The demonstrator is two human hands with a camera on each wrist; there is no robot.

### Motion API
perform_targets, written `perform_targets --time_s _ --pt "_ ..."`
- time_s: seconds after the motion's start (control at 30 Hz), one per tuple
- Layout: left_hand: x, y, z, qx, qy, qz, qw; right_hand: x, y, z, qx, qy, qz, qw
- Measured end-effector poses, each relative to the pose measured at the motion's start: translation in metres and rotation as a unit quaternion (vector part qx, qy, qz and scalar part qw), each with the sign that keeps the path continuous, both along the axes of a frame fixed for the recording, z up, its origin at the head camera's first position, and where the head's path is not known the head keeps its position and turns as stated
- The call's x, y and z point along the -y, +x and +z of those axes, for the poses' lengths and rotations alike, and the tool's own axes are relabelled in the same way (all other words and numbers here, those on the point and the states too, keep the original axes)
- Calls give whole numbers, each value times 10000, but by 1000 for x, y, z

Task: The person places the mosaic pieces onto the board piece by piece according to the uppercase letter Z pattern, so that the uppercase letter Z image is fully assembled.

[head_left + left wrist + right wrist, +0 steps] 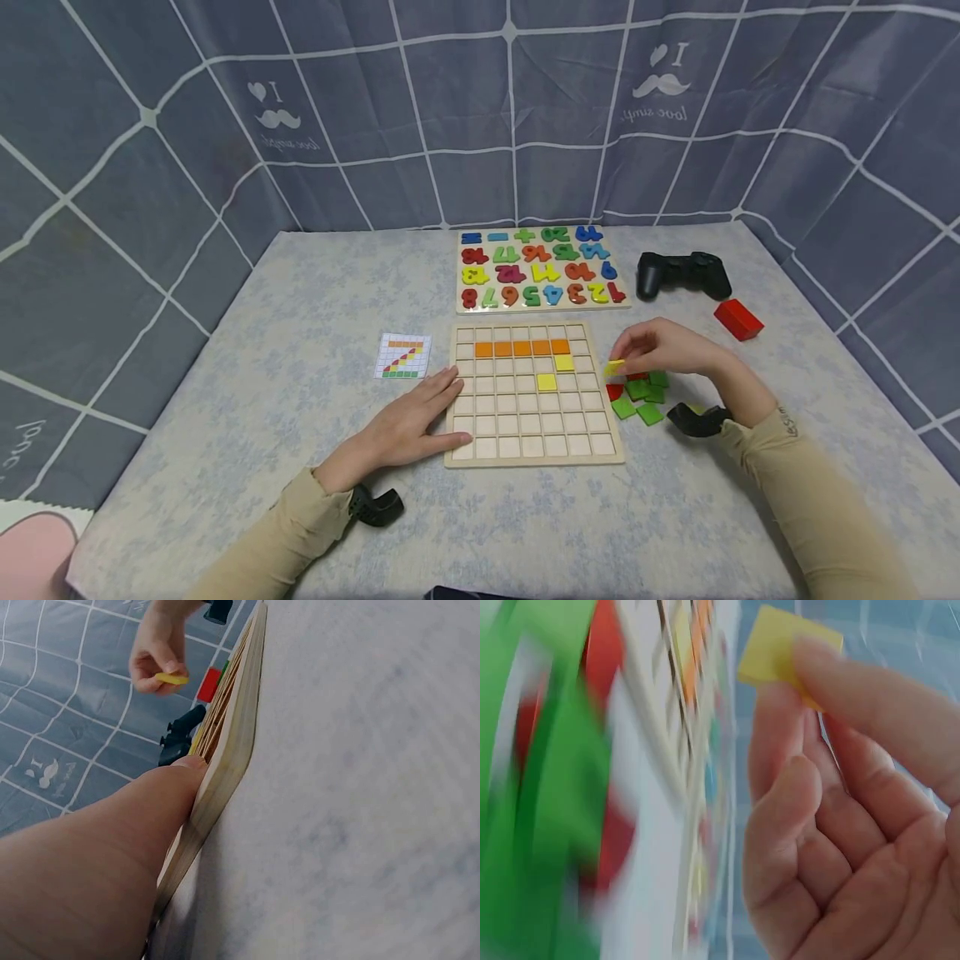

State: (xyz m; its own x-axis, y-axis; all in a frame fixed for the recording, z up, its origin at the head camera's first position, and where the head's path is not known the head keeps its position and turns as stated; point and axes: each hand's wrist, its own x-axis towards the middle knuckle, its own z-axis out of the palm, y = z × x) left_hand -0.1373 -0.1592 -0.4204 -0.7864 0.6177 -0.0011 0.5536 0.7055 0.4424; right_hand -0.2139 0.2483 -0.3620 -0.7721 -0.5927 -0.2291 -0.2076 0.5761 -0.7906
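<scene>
The right hand pinches a yellow square near the green squares, just beside the wooden board on the table. The left hand, fingers straight, touches the board's left side. The hands are well apart.

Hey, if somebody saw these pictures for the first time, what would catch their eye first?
Probably the bright, multicoloured number board toward the back of the table. Next, on the wooden grid in front of it, the row of orange tiles, with two yellow tiles stepping down leftward from under its right end. Then the right hand, pinching another yellow tile beside the grid's right edge.
</scene>
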Motion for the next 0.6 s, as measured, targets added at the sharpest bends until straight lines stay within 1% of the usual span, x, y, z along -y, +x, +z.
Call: perform_targets --time_s 0.07,0.17,0.27,0.4,0.5,0.57,0.6 --pt "0 0 0 6 1 -5 10000 22 0 1 36 -96 320 9994" --pt "0 0 0 28 6 -12 10000 53 1 -1 44 -181 688 9975" --pt "0 0 0 43 18 -7 10000 80 2 -7 29 -238 915 9955" --pt "-1 0 0 60 12 4 10000 103 4 -17 125 -214 930 9954" --pt "-1 0 0 76 -6 6 10000 112 6 -21 49 -104 894 9959" --pt "0 0 0 78 -21 20 10000 115 8 -21 -121 17 853 9963" --pt "0 0 0 66 -25 23 10000 116 9 -21 -296 97 852 9959"
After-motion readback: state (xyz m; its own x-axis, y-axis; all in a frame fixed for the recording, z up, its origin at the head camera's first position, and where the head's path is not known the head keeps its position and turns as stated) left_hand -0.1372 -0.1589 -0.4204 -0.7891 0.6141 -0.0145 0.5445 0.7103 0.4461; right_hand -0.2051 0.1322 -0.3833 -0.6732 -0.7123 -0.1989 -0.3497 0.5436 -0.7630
